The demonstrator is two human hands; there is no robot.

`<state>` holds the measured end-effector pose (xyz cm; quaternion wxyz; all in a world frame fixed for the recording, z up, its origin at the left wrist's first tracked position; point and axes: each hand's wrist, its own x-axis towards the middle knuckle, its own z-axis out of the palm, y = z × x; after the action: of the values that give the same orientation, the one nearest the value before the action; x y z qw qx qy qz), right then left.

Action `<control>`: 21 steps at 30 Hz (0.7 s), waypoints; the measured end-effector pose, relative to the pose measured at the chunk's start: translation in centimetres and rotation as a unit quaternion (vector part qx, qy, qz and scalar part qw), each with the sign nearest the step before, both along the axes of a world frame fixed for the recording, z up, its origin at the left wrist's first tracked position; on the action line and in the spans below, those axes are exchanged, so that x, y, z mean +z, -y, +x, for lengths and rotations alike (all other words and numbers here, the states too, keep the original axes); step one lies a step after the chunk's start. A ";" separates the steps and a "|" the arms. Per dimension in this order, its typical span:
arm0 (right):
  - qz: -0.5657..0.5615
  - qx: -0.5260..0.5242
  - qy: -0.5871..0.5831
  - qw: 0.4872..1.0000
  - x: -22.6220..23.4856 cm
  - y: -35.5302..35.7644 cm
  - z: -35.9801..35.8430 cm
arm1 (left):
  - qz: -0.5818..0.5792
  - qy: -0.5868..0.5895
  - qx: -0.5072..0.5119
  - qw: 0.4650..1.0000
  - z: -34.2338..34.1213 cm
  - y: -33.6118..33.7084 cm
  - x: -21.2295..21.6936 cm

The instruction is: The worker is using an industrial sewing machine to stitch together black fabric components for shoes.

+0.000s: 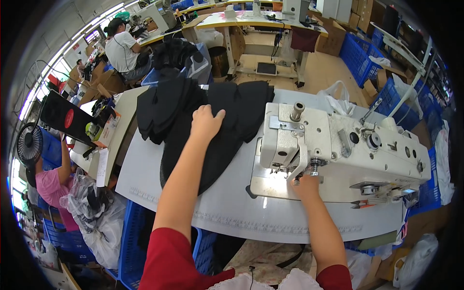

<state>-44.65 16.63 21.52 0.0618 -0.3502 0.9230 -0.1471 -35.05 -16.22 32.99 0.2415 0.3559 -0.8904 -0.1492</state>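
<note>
My left hand (207, 123) rests on the black fabric pieces (237, 108), thumb held apart from the other fingers. These pieces lie on the pale table in overlapping layers, with a thicker stack of black cut pieces (166, 106) at their left. One rounded black piece (208, 164) reaches down toward the table's front edge. To the right stands a white industrial sewing machine (338, 150). My right hand (307, 187) is at its needle end, beside the presser parts and the lit metal plate (273, 183). Machine parts hide its fingertips, so whether it holds anything is unclear.
A ruler strip (280, 228) runs along the table's (227, 205) near edge. Blue crates (130, 246) stand below at the left, and others (357, 58) at the far right. One co-worker (123, 48) sits at the back left; another in a pink shirt (55, 195) is nearer.
</note>
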 end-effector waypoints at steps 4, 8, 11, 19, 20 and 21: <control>-0.048 -0.015 -0.004 0.999 2.2 0.3 0.7 | -0.012 0.106 0.090 0.990 -2.6 -0.3 -2.2; -0.067 0.018 -0.074 0.995 2.1 -0.4 0.4 | -0.037 0.084 0.092 0.992 -2.9 -1.4 -2.4; -0.064 0.030 -0.075 0.995 2.2 -0.4 0.4 | -0.113 0.028 0.078 0.990 -3.1 -2.1 -2.6; -0.199 0.042 -0.214 0.955 0.8 0.0 0.3 | -0.177 0.007 0.073 0.981 -3.8 -2.5 -3.1; -0.199 0.042 -0.215 0.955 0.9 -0.1 0.3 | -0.136 0.035 0.081 0.987 -4.0 -2.8 -2.9; -0.189 0.041 -0.191 0.962 1.1 -0.2 0.2 | -0.095 0.062 0.090 0.989 -4.1 -3.1 -2.8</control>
<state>-44.46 16.84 22.58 -0.1772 -0.4149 0.8578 -0.2464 -39.10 -13.14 30.23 0.2311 0.4187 -0.8781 -0.0188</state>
